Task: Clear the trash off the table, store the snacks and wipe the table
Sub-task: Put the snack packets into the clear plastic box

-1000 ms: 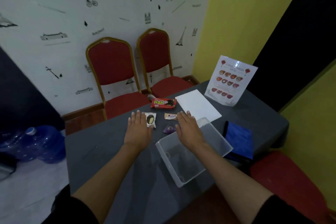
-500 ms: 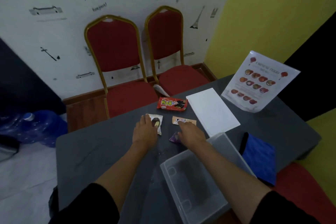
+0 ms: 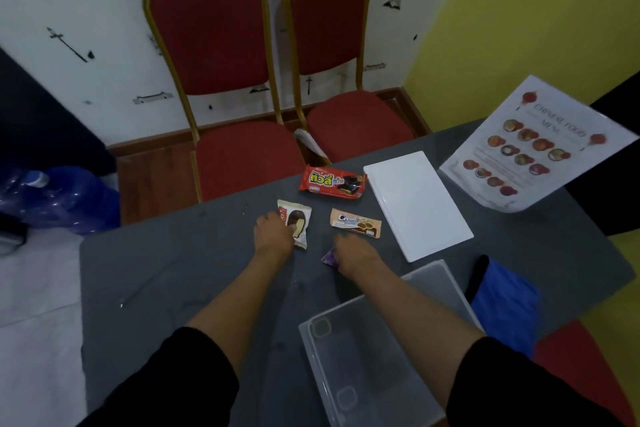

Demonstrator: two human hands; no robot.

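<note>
On the grey table point(image 3: 180, 274) lie a red biscuit pack point(image 3: 332, 182), a tan Cream-O packet point(image 3: 356, 222), a white snack packet point(image 3: 300, 218) with a chocolate picture, and a small purple wrapper point(image 3: 328, 257). My left hand point(image 3: 273, 234) rests on the white packet's near left edge, fingers curled on it. My right hand point(image 3: 356, 253) is curled over the purple wrapper and hides most of it. Both items still lie on the table. A clear plastic box point(image 3: 374, 357) stands open near me under my right forearm.
A white lid point(image 3: 419, 204) lies right of the snacks, a blue cloth point(image 3: 502, 302) at the table's right edge, and a standing menu card point(image 3: 533, 146) at the far right. Two red chairs point(image 3: 214, 55) stand behind the table, with a blue water bottle point(image 3: 59, 198) on the floor at left.
Both hands went from flat on the table to the snacks: the left closed on the white packet, the right on the purple wrapper. The camera has tilted down and nearer.
</note>
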